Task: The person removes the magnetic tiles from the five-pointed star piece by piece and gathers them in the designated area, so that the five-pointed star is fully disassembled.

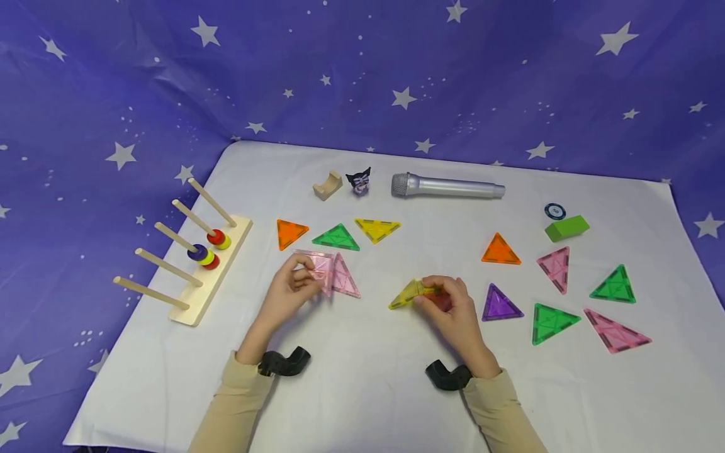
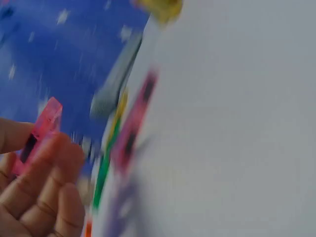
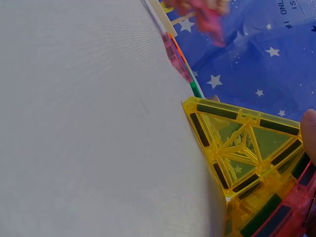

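Note:
My left hand (image 1: 286, 292) pinches a clear pink magnetic tile (image 2: 49, 118) between thumb and fingers, raised over the white table. A pink triangular tile (image 1: 347, 280) lies just right of that hand. My right hand (image 1: 453, 314) grips a yellow triangular magnetic tile (image 3: 244, 145), tilted up, with a reddish-pink tile (image 3: 289, 212) joined against it and more yellow behind. Part of this cluster is hidden by the fingers. Beyond my left hand, orange (image 1: 291, 233), green (image 1: 338, 237) and yellow (image 1: 377, 229) triangular tiles lie in a row.
Several loose triangular tiles, among them a purple one (image 1: 501, 304), lie at the right. A wooden peg rack (image 1: 226, 258) with coloured rings stands left. Along the back are an arch block (image 1: 326, 187), a dark figurine (image 1: 359, 181), a microphone (image 1: 453, 187), a chip (image 1: 555, 211) and a green block (image 1: 568, 228).

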{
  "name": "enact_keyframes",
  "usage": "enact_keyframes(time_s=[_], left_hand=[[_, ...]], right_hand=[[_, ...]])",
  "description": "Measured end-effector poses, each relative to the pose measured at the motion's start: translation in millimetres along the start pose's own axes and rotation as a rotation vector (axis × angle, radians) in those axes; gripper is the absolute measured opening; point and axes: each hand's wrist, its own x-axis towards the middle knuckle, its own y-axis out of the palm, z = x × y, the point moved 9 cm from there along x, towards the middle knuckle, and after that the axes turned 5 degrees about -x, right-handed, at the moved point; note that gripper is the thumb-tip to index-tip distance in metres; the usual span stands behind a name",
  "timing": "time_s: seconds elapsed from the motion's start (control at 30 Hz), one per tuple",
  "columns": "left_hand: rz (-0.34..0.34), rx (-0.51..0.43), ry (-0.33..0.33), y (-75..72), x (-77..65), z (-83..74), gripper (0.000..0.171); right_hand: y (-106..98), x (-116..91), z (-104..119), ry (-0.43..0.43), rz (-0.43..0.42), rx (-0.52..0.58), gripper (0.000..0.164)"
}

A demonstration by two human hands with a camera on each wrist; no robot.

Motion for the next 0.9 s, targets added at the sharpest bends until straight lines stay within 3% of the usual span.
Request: enact_keyframes(time_s=[0.07,0.2,0.3,0.37,0.47,0.53,0.6,0.77,0.83,0.9], left_hand=[[-0.050,0.065,-0.065,-23.1,-5.8,15.7,0.026],[-0.085,0.328,-0.140,-49.7,-13.2,31.7,0.027],[-0.103,0.525,-0.131,-57.1,-14.9,27.3,0.026],[-0.127,0.608,-0.127,-59.6,-15.7,22.1,0.024],[-0.121,0.584,-0.115,-52.0,-14.9,13.5,0.020],[-0.065,0.489,-0.105,-35.4,-12.1,9.5,0.018],[0.040,0.377,-0.098,-7.9,-8.8,7.5,0.018],[0.375,0.120,-0.172,85.9,-10.8,18.6,0.033],[0.441,0.017,-0.248,116.9,-15.8,27.7,0.042],[0.440,-0.058,-0.306,137.3,-18.3,33.5,0.047]], right_hand=[[0,0,0,-0.001,-0.003,0.007,0.033],[-1,-1,0,0.002,-0.006,0.008,0.032],[-1,-1,-1,0.020,0.002,0.007,0.031],[0,0,-1,0.025,0.006,0.013,0.031],[0,0,0,0.024,0.011,0.012,0.031],[-1,0,-1,0.024,0.009,0.010,0.032],[-2,0,-1,0.026,0.006,0.004,0.032],[-5,3,12,0.011,-0.007,-0.006,0.034],[-7,5,24,-0.006,-0.011,-0.012,0.033],[-9,7,35,-0.020,-0.013,-0.014,0.033]])
